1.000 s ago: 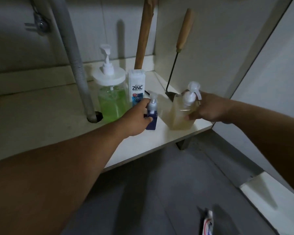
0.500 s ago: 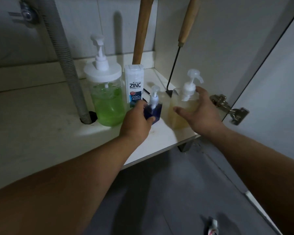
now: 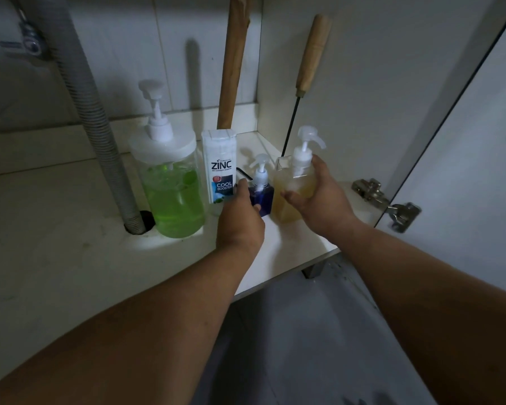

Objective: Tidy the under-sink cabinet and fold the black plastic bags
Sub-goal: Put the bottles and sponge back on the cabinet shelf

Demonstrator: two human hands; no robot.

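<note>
Several bottles stand in a row on the white cabinet floor (image 3: 56, 229). From left to right they are a large pump jar of green liquid (image 3: 173, 197), a white ZINC shampoo bottle (image 3: 220, 168), a small dark blue pump bottle (image 3: 261, 192) and a clear pump bottle of yellowish liquid (image 3: 294, 182). My left hand (image 3: 240, 220) grips the small blue bottle from the front. My right hand (image 3: 319, 197) is wrapped around the yellowish bottle, thumb in front and fingers behind. No black plastic bags are in view.
A grey corrugated drain hose (image 3: 94, 112) runs down through a hole beside the green jar. A wooden stick (image 3: 234, 62) and a wooden-handled tool (image 3: 311, 57) lean in the back corner. The open door's hinge (image 3: 386, 203) sits at the right. Grey floor lies below.
My right hand has closed around the yellowish bottle, which stands closer to the blue one. My left hand has stayed on the blue bottle. The camera moved slightly closer.
</note>
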